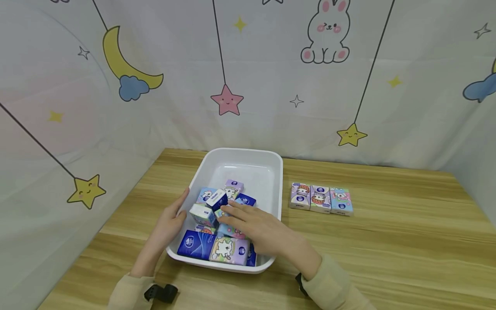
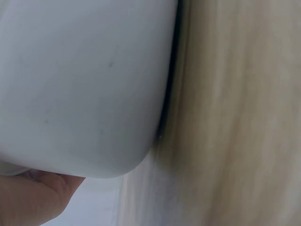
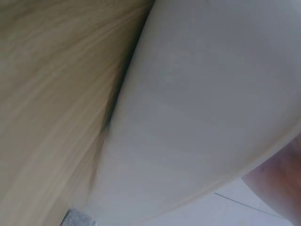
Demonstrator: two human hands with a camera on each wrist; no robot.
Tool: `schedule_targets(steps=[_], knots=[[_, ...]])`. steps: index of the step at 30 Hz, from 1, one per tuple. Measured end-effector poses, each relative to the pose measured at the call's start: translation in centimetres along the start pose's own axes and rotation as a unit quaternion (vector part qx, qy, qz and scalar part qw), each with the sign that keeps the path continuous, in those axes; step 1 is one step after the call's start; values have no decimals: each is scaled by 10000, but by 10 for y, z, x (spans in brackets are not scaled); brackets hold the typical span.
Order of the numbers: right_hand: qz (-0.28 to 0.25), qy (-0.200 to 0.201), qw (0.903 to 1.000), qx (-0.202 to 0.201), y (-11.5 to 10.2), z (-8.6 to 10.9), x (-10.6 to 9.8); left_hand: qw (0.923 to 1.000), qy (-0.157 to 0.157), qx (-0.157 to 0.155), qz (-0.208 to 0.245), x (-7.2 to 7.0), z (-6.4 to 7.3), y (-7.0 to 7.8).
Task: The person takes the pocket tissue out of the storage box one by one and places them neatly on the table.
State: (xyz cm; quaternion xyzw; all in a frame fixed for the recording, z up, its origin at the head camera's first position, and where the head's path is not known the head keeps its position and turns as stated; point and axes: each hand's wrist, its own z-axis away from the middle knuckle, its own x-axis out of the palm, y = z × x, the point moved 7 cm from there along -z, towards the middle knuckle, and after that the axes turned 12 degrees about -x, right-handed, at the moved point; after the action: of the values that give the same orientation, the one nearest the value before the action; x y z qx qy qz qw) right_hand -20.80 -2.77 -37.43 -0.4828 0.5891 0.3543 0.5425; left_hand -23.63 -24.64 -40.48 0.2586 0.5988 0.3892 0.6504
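A white plastic basin holds a loose pile of small tissue packs, some dark blue, others printed with cartoon animals. At its left rim my left hand grips the edge, thumb on the inner side and fingers outside. My right hand reaches over the right rim, its fingers fairly straight and touching the packs mid-pile. Under those fingertips a small patterned pack is partly covered. A blue-and-white pack lies tilted on top beside them. Both wrist views show mostly the basin's outer wall.
To the right of the basin, three cartoon-printed tissue packs lie side by side in a row on the wooden table. A patterned cloth backdrop hangs behind the table and along its sides.
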Motion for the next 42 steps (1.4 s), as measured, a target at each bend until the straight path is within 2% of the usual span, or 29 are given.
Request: schedule_targets(steps=[9,22,31,42], knots=[[280,17,9996,77,0,-1,2,9999,43,-69,-72,0,0,0],[759,66,9969,180,2,1,0,10000,9,-14,-17,0,1,1],[745,105,9959,509,10,4,-6,10000,5,14,15,0,1,1],[671,404,9955,534,17,8,-15,10000,-16,-32,47,0,1,1]])
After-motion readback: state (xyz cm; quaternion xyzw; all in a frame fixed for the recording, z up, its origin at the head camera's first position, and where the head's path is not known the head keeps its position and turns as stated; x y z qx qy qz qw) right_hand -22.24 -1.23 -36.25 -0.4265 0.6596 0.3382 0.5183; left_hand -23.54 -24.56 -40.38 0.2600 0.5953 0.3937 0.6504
